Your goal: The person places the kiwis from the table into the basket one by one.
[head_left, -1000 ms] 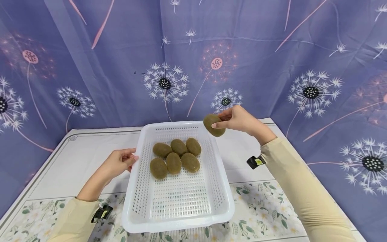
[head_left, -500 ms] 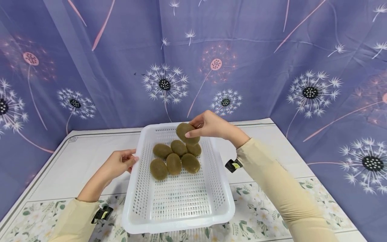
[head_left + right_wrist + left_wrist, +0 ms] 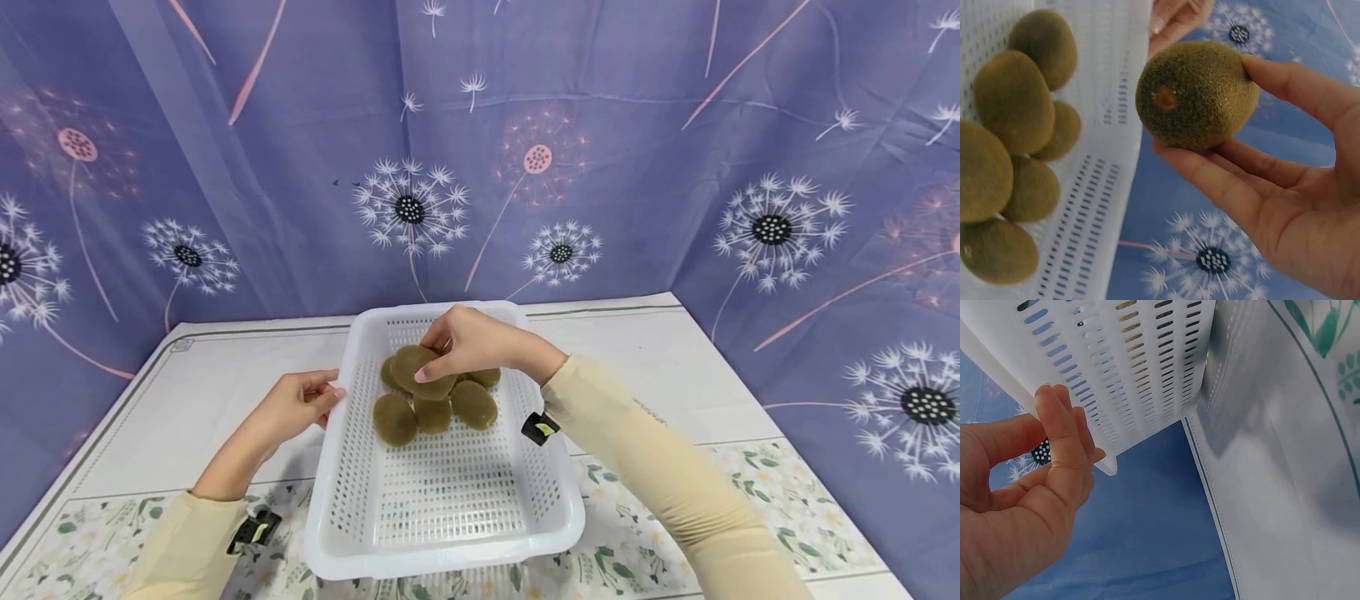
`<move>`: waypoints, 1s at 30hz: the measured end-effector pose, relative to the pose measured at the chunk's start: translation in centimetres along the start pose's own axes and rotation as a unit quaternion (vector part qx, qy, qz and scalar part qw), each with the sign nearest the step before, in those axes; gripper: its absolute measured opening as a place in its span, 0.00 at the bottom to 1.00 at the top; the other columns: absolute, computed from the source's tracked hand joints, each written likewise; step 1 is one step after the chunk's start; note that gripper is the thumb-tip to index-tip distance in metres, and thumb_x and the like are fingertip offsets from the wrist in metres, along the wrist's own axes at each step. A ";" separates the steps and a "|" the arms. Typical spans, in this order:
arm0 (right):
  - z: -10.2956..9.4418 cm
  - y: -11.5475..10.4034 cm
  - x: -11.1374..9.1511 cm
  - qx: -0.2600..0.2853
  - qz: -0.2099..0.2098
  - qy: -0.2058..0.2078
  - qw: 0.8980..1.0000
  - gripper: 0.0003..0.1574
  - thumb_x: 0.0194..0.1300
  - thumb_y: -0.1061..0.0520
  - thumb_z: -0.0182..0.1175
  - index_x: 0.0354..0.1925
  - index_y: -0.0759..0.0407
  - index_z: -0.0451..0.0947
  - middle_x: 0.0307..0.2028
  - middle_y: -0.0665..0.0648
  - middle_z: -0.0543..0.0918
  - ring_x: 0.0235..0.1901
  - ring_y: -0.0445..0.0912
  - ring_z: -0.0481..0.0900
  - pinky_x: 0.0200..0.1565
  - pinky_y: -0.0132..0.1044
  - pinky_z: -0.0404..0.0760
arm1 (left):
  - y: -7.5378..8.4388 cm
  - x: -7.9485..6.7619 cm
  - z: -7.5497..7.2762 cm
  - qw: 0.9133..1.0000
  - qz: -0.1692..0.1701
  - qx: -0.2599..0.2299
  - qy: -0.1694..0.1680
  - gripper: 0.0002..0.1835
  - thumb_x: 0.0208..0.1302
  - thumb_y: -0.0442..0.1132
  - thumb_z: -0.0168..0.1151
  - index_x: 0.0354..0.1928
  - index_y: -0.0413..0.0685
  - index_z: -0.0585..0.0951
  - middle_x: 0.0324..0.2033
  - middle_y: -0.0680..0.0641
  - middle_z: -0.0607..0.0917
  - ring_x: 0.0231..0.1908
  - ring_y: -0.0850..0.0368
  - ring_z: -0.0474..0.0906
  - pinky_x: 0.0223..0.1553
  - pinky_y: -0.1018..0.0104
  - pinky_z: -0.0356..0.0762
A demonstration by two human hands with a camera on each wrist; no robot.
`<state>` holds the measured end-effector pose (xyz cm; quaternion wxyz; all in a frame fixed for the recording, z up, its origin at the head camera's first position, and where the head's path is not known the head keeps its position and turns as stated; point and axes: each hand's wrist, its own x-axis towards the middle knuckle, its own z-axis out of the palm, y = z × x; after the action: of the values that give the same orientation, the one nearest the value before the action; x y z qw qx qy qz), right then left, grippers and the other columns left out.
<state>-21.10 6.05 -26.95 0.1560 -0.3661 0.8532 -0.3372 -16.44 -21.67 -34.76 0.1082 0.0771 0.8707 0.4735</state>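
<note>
One light, fuzzy kiwi [image 3: 1196, 94] sits squeezed between right hand [image 3: 474, 342] fingers [image 3: 1229, 181] and thumb, soft enough to bruise.

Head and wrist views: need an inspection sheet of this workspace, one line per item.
Surface: table under a white cloth with a floral border.
Job's things: white perforated basket holding six kiwis; a seventh kiwi held above them.
Clutter: nothing seen.
Grippers: left hand holds the basket's left rim; right hand grips the seventh kiwi.
Cables: nothing seen; black wrist clips on both sleeves.
Surroundings: purple dandelion-print curtain behind and at the sides.
</note>
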 end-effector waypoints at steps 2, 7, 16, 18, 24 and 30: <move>0.6 -0.1 0.3 0.000 0.006 -0.014 1.000 0.18 0.55 0.56 0.71 0.42 0.65 0.84 0.31 0.52 0.86 0.32 0.39 0.83 0.39 0.29 0.79 | 0.0 0.0 -0.1 1.000 0.000 0.001 -0.001 0.30 0.72 0.36 0.54 0.68 0.24 0.59 0.35 0.43 0.81 0.28 0.54 0.81 0.37 0.63 0.80; 2.1 -0.1 0.9 -0.008 0.004 -0.051 0.999 0.17 0.54 0.57 0.72 0.40 0.66 0.84 0.28 0.52 0.86 0.28 0.38 0.81 0.35 0.28 0.79 | 0.1 0.2 -0.3 1.000 0.005 0.005 -0.001 0.30 0.72 0.37 0.54 0.68 0.25 0.59 0.35 0.43 0.82 0.28 0.54 0.81 0.37 0.63 0.81; 5.4 -0.4 1.8 -0.082 -0.007 -0.159 0.984 0.13 0.53 0.55 0.73 0.19 0.53 0.78 0.09 0.42 0.63 0.13 0.33 0.56 0.20 0.25 0.60 | 0.1 0.1 -0.2 1.000 0.005 0.004 0.002 0.30 0.72 0.36 0.54 0.67 0.23 0.59 0.38 0.41 0.82 0.29 0.55 0.80 0.35 0.64 0.81; 6.1 -0.3 1.9 -0.089 -0.008 -0.178 0.980 0.24 0.53 0.56 0.72 0.12 0.51 0.69 0.08 0.43 0.57 0.12 0.34 0.51 0.18 0.25 0.55 | 0.1 0.0 -0.1 1.000 0.006 0.004 0.001 0.30 0.72 0.36 0.53 0.67 0.22 0.59 0.37 0.41 0.82 0.29 0.55 0.80 0.35 0.65 0.80; 7.5 -0.2 1.9 -0.127 0.013 -0.204 0.971 0.37 0.54 0.54 0.72 0.08 0.49 0.54 0.09 0.44 0.54 0.12 0.35 0.48 0.17 0.26 0.50 | 0.0 0.0 -0.1 1.000 0.009 0.003 0.004 0.29 0.72 0.35 0.54 0.67 0.22 0.59 0.35 0.42 0.81 0.28 0.54 0.80 0.35 0.65 0.80; 8.7 0.2 1.8 -0.129 0.028 -0.225 0.965 0.38 0.55 0.55 0.72 0.09 0.50 0.53 0.10 0.44 0.53 0.13 0.34 0.47 0.18 0.25 0.49 | -0.1 -0.1 0.0 1.000 0.010 0.004 0.001 0.29 0.72 0.36 0.54 0.67 0.23 0.60 0.36 0.42 0.82 0.28 0.54 0.80 0.35 0.64 0.81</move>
<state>-17.96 0.89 -33.40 0.3051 -0.4254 0.8423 -0.1287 -16.31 -21.75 -34.88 0.1023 0.0862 0.8716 0.4715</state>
